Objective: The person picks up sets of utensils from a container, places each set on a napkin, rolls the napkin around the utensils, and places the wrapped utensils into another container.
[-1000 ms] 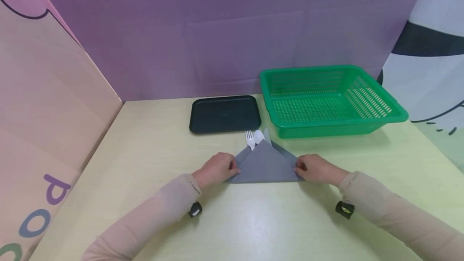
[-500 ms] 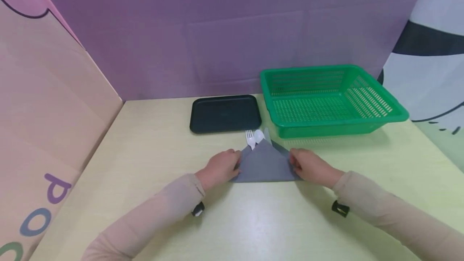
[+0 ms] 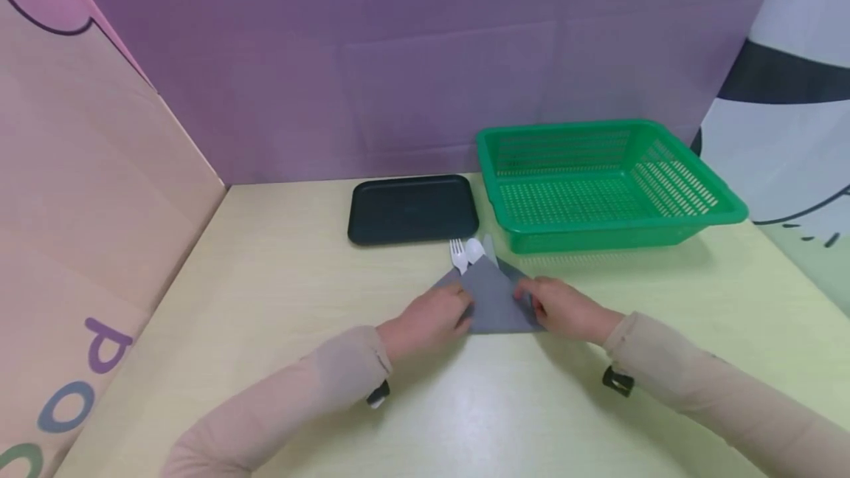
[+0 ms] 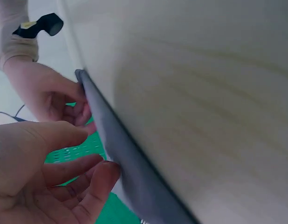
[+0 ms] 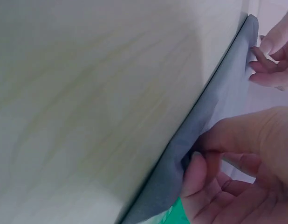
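A grey cloth napkin (image 3: pixel 493 305), folded to a triangular point, lies on the table. A white fork (image 3: pixel 458 255), a white spoon (image 3: pixel 474 250) and a pale knife (image 3: pixel 490 248) stick out of its far side; their lower parts are hidden. Over the napkin's left part is my left hand (image 3: pixel 434 316); its thumb and fingers stand apart, and fingertips touch the cloth in the left wrist view. At the right part, my right hand (image 3: pixel 564 307) pinches the cloth between thumb and finger, as the right wrist view shows (image 5: pixel 237 172).
A black tray (image 3: pixel 413 210) lies behind the napkin to the left. The green plastic basket (image 3: pixel 617 229) stands at the back right, close to the knife's tip. A purple wall (image 3: pixel 398 65) closes off the table's far edge.
My left hand has moved right, from the napkin's left corner onto its left part. My right hand has shifted a little left along the cloth. The cutlery stays in place.
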### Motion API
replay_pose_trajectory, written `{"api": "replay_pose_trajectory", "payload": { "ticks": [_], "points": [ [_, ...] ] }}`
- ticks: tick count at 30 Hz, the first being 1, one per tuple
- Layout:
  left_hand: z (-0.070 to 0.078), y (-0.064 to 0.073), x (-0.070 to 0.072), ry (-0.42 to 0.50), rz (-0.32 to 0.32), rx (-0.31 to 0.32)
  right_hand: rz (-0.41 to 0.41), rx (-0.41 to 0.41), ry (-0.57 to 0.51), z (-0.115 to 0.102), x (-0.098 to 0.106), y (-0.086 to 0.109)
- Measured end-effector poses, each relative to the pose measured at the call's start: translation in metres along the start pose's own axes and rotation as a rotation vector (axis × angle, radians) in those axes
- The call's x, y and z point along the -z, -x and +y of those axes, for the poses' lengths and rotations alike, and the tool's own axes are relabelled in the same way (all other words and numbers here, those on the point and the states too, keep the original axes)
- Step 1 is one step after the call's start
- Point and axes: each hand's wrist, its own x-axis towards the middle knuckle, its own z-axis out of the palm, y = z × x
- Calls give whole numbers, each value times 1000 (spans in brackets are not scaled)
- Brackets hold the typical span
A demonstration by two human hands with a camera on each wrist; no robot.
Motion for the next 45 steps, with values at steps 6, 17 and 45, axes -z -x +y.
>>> {"api": "replay_pose_trajectory", "payload": {
  "ticks": [6,17,45],
  "points": [
    [-2,-1,-7,39,16,19,23,6,-20,-4,-2,-1],
    [-5,-6,-11,62,46,42,1,-9,-95,-4,-1,-3],
    [-10,-21,-4,230,-176,206,-232,-73,-218,0,7,-13]
  ]
}}
